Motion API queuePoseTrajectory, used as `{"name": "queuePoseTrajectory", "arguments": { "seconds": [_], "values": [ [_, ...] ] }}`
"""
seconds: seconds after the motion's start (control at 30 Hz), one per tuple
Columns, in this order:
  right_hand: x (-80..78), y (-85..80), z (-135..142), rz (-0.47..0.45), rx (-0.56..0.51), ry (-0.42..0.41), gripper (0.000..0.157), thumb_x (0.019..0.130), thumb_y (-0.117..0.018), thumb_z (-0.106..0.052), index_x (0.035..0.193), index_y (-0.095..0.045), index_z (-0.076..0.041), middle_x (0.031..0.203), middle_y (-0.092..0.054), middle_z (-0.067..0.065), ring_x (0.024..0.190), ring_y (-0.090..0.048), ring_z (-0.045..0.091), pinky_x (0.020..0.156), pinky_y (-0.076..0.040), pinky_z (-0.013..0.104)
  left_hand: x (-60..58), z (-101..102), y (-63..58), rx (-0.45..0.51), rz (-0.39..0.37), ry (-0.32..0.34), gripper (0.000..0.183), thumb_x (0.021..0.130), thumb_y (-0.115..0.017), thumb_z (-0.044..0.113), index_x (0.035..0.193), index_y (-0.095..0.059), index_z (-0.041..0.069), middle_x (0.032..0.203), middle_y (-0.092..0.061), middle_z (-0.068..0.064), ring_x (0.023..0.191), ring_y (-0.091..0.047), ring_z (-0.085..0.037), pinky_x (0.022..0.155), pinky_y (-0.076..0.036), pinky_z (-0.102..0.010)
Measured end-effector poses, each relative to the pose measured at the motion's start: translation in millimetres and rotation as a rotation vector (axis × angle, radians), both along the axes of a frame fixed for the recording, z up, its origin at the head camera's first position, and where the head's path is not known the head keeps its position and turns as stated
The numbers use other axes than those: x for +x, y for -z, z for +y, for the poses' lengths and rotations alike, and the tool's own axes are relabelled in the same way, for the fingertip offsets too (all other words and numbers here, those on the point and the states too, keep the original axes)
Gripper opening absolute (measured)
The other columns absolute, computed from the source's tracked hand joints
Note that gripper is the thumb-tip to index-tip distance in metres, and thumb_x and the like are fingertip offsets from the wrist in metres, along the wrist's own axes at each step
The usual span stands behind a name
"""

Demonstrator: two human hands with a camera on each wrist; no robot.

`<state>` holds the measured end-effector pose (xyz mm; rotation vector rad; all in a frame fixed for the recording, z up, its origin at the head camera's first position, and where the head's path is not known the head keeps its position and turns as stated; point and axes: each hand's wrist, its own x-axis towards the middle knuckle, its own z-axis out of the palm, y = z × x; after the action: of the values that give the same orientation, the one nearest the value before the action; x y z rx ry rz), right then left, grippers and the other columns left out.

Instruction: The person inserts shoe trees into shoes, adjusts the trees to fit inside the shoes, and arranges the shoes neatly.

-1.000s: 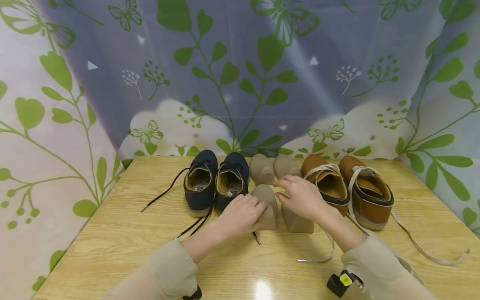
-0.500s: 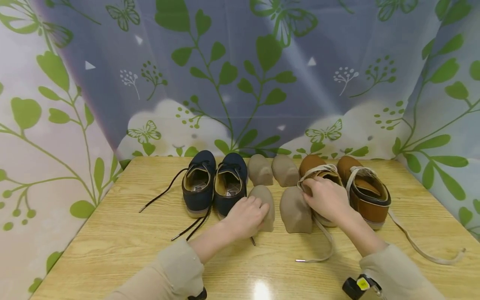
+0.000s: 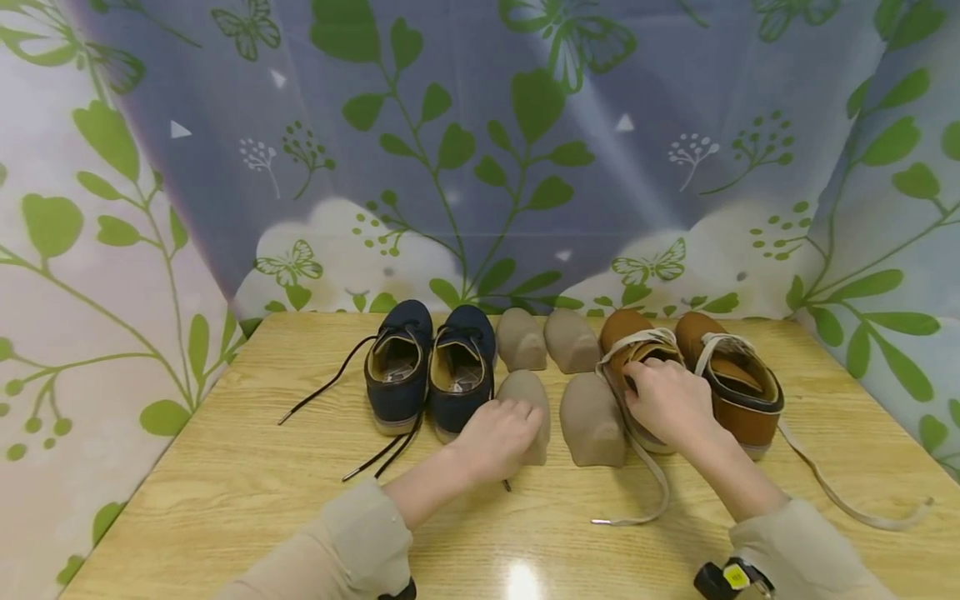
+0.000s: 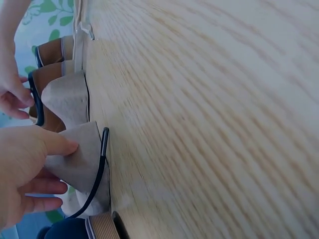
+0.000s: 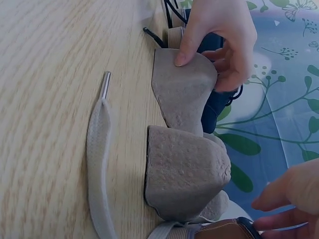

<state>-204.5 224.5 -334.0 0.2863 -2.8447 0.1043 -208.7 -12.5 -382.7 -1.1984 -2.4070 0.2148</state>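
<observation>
My left hand [image 3: 498, 433] grips the front left shoe insert [image 4: 82, 154], a beige moulded toe shape. Its thumb lies on the flat end and the other fingers are on the far side. Beside that stands a second front insert [image 3: 592, 421], untouched. My right hand [image 3: 670, 402] is at the opening of the nearer brown shoe [image 3: 625, 327], partly covering it. In the right wrist view its fingers [image 5: 286, 219] are extended and spread at the shoe's dark collar [image 5: 247, 226]; whether they touch it is unclear.
Two more inserts [image 3: 521, 340] stand behind. Navy shoes [image 3: 397, 400] with loose black laces are on the left; the other brown shoe [image 3: 742, 417] is at right. A white lace [image 3: 652, 492] trails over the wooden table [image 3: 300, 492], and a patterned cloth [image 3: 480, 150] hangs behind.
My right hand has moved right, from the front right insert to the brown shoe's opening. My left hand stays at the front left insert, shifting slightly.
</observation>
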Motion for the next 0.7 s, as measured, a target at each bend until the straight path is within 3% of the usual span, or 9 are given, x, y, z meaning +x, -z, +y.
{"name": "queuePoseTrajectory", "arguments": {
  "seconds": [0.13,0.3,0.47,0.7],
  "values": [
    [0.6,0.8,0.4,0.01,0.012,0.004,0.019,0.08,-0.068,-0.01,0.098,-0.069,-0.006,0.082,-0.059,0.013,0.067,-0.055,0.031,0.043,-0.042,0.042,0.5,-0.6,-1.8,-0.002,0.026,0.008,0.016,0.082,-0.067,0.021,0.095,-0.06,0.015,0.076,-0.053,-0.001,0.066,-0.053,-0.016,0.052,-0.041,-0.025],
    [0.6,2.4,1.8,-0.007,0.035,0.009,0.012,0.08,-0.066,-0.006,0.091,-0.07,-0.005,0.076,-0.054,0.012,0.066,-0.051,0.03,0.044,-0.042,0.044,2.2,-2.7,-10.0,0.063,-0.025,0.029,0.013,0.082,-0.067,0.018,0.092,-0.061,0.013,0.075,-0.05,-0.002,0.065,-0.053,-0.016,0.055,-0.043,-0.026],
    [0.3,4.4,3.5,-0.008,0.037,0.004,0.01,0.079,-0.066,-0.006,0.088,-0.07,-0.004,0.074,-0.053,0.011,0.064,-0.05,0.029,0.043,-0.042,0.044,6.8,-6.8,-26.2,0.158,-0.064,0.074,0.017,0.079,-0.068,0.015,0.094,-0.06,0.011,0.077,-0.049,-0.002,0.063,-0.05,-0.015,0.059,-0.043,-0.028],
    [-0.4,5.9,4.0,0.035,0.025,-0.007,0.006,0.079,-0.068,-0.01,0.082,-0.07,-0.005,0.072,-0.052,0.011,0.061,-0.049,0.028,0.042,-0.041,0.043,14.7,-26.1,-57.8,0.323,-0.093,0.119,0.035,0.078,-0.071,0.01,0.111,-0.061,0.007,0.093,-0.056,-0.008,0.074,-0.056,-0.02,0.065,-0.048,-0.031]
  ]
}}
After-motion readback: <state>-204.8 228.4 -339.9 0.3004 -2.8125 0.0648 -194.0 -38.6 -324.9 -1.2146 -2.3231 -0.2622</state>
